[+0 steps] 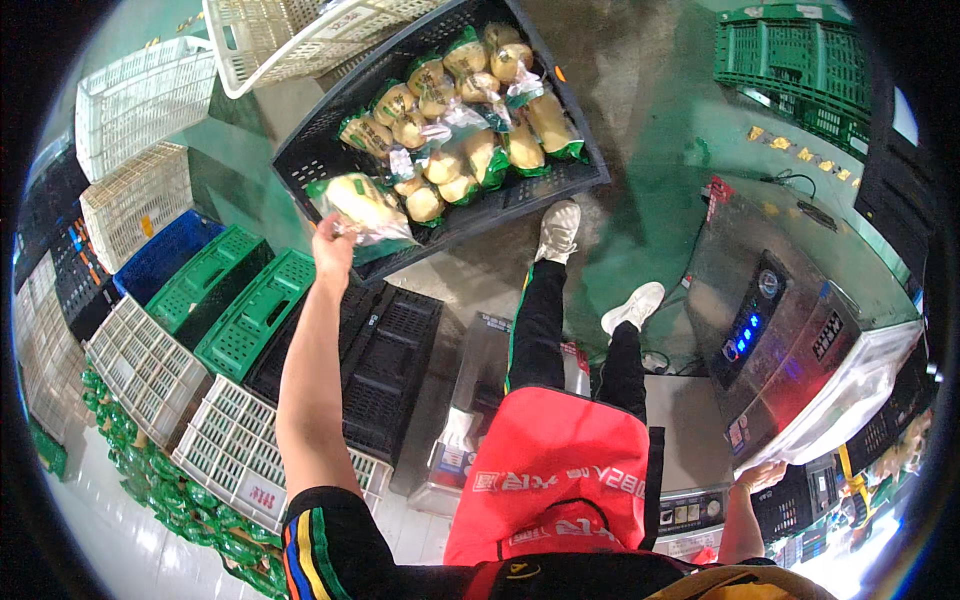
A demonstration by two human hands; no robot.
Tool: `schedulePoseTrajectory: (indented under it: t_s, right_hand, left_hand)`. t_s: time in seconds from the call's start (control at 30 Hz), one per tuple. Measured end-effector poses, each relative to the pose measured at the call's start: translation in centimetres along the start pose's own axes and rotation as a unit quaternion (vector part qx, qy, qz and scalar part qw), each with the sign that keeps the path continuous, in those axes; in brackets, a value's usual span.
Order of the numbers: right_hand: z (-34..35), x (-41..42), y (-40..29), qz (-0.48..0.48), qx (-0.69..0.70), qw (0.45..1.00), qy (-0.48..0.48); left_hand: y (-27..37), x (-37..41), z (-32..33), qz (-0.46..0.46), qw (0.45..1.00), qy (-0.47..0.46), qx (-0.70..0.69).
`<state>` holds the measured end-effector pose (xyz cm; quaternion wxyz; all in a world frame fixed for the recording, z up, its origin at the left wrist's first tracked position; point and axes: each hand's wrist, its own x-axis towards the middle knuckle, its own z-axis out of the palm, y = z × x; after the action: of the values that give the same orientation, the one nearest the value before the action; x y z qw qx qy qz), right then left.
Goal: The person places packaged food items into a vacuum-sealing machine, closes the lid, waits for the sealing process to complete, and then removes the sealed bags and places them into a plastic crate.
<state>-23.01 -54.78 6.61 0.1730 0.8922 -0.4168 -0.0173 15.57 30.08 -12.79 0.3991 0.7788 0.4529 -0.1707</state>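
My left hand point(334, 246) pinches the loose end of a clear plastic bag of pale vegetables point(360, 202), perhaps potatoes, at the near left corner of a black plastic crate point(480, 217). Two rows of similar bags point(450, 112) with green print lie inside that crate. On the far right, my right hand point(761, 475) has its fingers at the lower edge of a whitish lid point(847, 405). This lid belongs to a stainless-steel machine point(787, 322), which looks like a vacuum packer and has a lit blue display. Part of the right fingers is hidden.
White crates point(146, 105), green crates point(251, 315) and dark crates point(390, 337) stand at the left. Green-wrapped packs point(172, 487) lie near them. A green crate stack point(791, 67) is at far right. Cables point(656, 364) run by my feet.
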Motion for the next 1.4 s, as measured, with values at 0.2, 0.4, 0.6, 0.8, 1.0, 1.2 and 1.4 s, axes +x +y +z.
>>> schedulePoseTrajectory:
  t_s: [0.2, 0.4, 0.6, 0.8, 1.0, 1.2, 1.4]
  right_hand:
    - [0.5, 2.1, 3.0, 0.028, -0.006, 0.999, -0.044]
    - [-1.5, 2.0, 2.9, 0.118, 0.108, 0.984, -0.082]
    - [-2.1, 1.7, 1.4, 0.109, 0.081, 0.987, -0.085]
    - [-2.2, 1.7, 0.9, 0.109, 0.078, 0.987, -0.083]
    - [-2.0, 1.2, 1.4, 0.19, 0.148, 0.963, -0.122]
    - [1.3, 0.1, 4.4, 0.076, 0.043, 0.995, -0.045]
    - [2.3, -3.7, -1.0, 0.148, -0.038, 0.988, 0.017]
  left_hand:
    - [-7.3, 13.4, -1.8, 0.125, 0.953, 0.169, 0.218]
    - [-6.3, 17.5, 2.8, 0.16, 0.875, 0.241, 0.389]
    - [-10.4, 18.3, 6.4, 0.133, 0.852, 0.173, 0.476]
    - [-11.1, 16.6, 7.2, -0.019, 0.768, 0.047, 0.639]
    - [-9.4, 10.5, 7.6, 0.117, 0.841, 0.127, 0.513]
    - [-7.5, -6.2, 8.6, 0.374, 0.879, 0.025, 0.296]
    - [-6.2, -24.1, 14.4, 0.266, 0.908, -0.181, 0.269]
